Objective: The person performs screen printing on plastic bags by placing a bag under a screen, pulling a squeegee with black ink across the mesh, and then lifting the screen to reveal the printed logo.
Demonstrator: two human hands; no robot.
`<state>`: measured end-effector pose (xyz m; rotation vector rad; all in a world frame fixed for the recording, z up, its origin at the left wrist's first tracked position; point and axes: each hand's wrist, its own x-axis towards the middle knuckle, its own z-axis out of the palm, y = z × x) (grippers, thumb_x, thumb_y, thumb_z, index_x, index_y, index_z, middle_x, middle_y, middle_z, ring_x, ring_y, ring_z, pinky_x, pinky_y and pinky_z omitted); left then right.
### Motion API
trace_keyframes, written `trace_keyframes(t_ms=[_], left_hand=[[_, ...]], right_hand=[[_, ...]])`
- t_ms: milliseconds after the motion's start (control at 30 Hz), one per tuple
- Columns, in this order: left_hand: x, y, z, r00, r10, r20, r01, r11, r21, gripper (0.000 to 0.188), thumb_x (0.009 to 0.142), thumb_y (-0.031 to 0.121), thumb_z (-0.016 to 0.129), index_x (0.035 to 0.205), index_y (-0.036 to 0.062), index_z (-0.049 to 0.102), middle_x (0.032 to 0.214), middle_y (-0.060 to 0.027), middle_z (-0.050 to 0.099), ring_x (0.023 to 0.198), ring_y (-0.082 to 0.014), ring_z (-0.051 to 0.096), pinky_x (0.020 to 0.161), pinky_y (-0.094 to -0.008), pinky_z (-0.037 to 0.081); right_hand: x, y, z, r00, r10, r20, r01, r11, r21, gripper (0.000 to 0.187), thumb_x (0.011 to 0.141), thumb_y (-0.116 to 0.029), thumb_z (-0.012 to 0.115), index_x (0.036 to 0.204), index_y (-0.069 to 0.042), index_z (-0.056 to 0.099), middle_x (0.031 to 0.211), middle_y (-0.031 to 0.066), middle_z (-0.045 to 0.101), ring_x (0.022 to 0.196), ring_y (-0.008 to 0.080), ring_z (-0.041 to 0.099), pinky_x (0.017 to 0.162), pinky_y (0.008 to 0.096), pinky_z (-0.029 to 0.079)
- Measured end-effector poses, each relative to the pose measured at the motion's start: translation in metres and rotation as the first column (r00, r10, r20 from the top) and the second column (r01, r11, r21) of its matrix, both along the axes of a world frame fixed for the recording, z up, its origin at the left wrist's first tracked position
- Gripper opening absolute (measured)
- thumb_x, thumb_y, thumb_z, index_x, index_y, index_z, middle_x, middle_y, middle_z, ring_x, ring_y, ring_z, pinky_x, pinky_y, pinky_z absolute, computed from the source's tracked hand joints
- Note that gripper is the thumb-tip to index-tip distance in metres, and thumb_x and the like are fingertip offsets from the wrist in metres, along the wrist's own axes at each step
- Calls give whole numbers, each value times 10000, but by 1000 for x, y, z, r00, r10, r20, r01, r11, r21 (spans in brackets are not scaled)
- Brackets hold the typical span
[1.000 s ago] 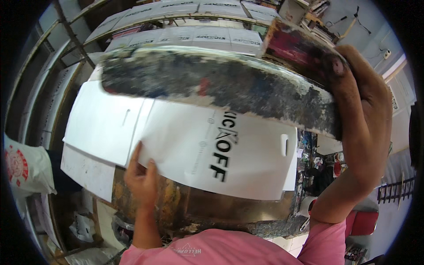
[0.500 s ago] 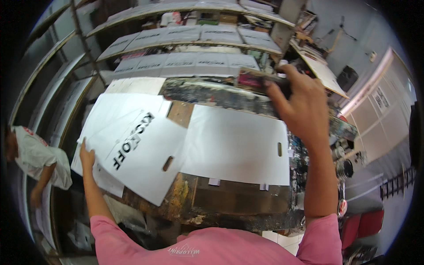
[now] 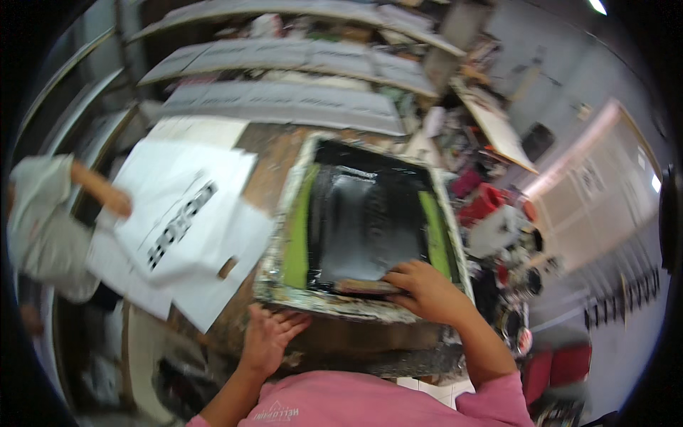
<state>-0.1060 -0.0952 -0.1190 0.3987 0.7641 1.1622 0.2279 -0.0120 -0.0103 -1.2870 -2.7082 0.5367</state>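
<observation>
A silkscreen printing frame lies flat on the worktable, with black ink over its mesh and green strips along both sides. My right hand is closed on a squeegee at the near end of the mesh. By the frame's near left corner is my left hand, fingers stretched out against or just under the rim; I cannot tell if it bears any weight. Whatever lies beneath the screen is hidden. To the left, flat white bags with handle slots and black print overlap each other.
A co-worker's hand reaches to the bags' left edge. Shelves at the back carry rows of printed white bags. Red containers and cans crowd the right side of the worktable.
The screen now lies down over the place of the white bag at right. My right hand brought the squeegee nearer me. My left hand left the printed bag, where the co-worker's hand now is.
</observation>
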Motion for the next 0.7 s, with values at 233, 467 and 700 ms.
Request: trace_keyframes(t_ms=[233, 467, 700], left_hand=[[-1, -8, -88, 999, -4, -48, -11, 948, -318, 918, 1076, 741, 368, 1588, -20, 317, 1489, -297, 532, 1357, -439, 584, 1161, -573, 484], [4, -3, -81, 975, -6, -223, -97, 888, -449, 1017, 1050, 800, 315, 1618, -40, 229, 1527, -306, 482, 1330, -465, 591, 1123, -578, 510], [0, -14, -90, 973, 60, -225, -185, 788, -588, 1045, 1038, 813, 333, 1602, -61, 233, 1502, -320, 488, 1316, -455, 602, 1068, -593, 551]], right_hand=[[15, 162, -112, 986, -120, -118, 159, 890, 426, 459, 940, -119, 723, 1394, -163, 676, 1151, 123, 705, 1090, 356, 652, 989, 491, 488], [23, 346, -168, 971, -225, -84, 233, 798, 555, 341, 1007, -241, 685, 1345, -193, 702, 1057, 107, 702, 1048, 342, 664, 923, 488, 515], [-3, 327, -197, 930, -364, -55, 328, 751, 573, 409, 926, -516, 746, 1157, -178, 724, 993, 76, 672, 977, 307, 685, 748, 478, 592]])
